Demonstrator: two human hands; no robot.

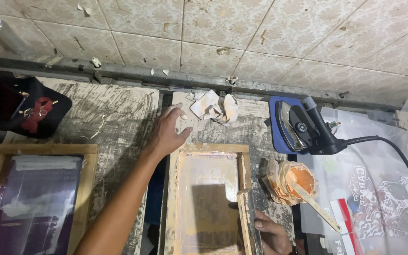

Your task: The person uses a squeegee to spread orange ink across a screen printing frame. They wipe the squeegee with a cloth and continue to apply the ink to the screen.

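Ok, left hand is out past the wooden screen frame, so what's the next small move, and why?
Probably reach on to the crumpled white rag: the open left hand is nearest it, fingers pointing that way, while the right hand steadies the wooden screen frame.

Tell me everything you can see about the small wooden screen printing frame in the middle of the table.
The small wooden-framed printing screen lies flat on the paint-streaked worktable, long side running away from the viewer. Its pale wood rails are smeared with orange-tinted ink, and the taut mesh inside looks glossy, with a darker patch low down. The right hand grips its right rail near the bottom corner. The left hand hovers just beyond its top left corner, not touching it.
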